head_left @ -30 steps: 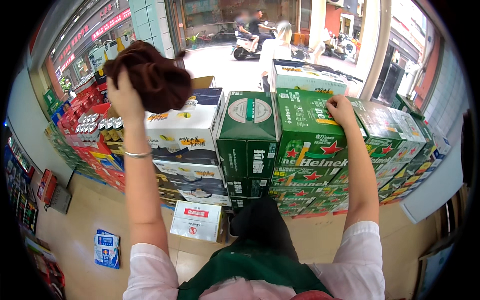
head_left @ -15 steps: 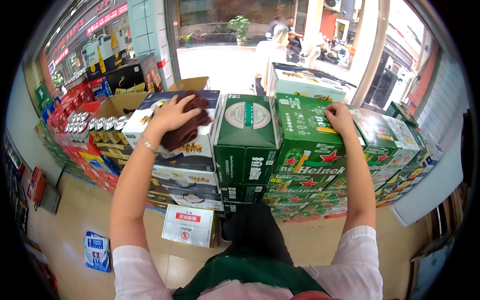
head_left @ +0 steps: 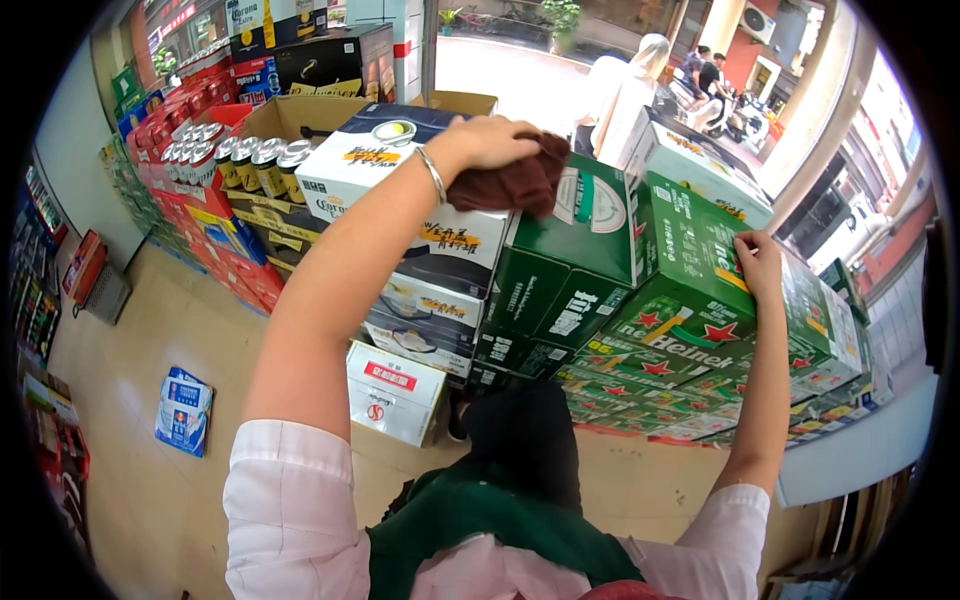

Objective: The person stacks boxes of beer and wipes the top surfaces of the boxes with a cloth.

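My left hand (head_left: pixel 492 143) is closed on a bunched dark brown cloth (head_left: pixel 518 183). The cloth lies where a white and dark blue carton (head_left: pixel 345 163) meets a dark green carton (head_left: pixel 560 262), covering part of both tops. A silvery bangle circles my left wrist. My right hand (head_left: pixel 762 264) rests with curled fingers on the right edge of a green beer carton (head_left: pixel 683 240) printed with red stars. Its fingertips press on the top there; the thumb is hard to see.
Stacked cartons form a row before me. Silver-topped cans (head_left: pixel 268 165) stand in an open box at left. A white box (head_left: pixel 392 395) sits on the floor by my foot, with a blue and white pack (head_left: pixel 184 410) farther left. Outside, people are near parked scooters (head_left: pixel 745 115).
My left hand has slid the cloth rightward, from the white and dark blue carton to the green one's edge. My right hand stays at the beer carton. The view has turned left.
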A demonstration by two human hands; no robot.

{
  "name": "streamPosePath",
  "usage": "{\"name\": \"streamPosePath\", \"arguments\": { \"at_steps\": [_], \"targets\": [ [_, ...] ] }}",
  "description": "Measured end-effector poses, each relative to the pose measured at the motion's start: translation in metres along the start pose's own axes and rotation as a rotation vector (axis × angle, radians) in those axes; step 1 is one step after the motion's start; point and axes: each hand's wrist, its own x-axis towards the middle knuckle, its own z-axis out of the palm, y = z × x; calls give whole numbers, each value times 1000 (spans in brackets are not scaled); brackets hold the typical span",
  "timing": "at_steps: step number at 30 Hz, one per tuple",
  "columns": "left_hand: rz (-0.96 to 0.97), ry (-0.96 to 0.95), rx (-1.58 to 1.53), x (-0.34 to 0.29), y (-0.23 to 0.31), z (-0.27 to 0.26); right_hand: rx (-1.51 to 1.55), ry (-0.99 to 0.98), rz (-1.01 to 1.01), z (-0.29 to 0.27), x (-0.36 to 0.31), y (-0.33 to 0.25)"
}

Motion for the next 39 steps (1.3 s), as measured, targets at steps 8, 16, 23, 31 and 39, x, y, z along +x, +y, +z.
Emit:
{"name": "streamPosePath", "arguments": {
  "at_steps": [8,16,23,31,39],
  "targets": [
    [-398,253,344,-56,-157,-37,-17,7,25,0,1,-9],
    [-186,297,166,-123,-130,-32,-71,8,-44,3,1,-8],
    [189,299,116,-106,-31,-5,-118,17,-77,2,0,-7],
    [77,84,100,2,0,17,-60,-10,-18,2,3,-12],
    [-157,134,42,18,-80,0,-140,10,-54,-7,-3,1]
  ]
}}
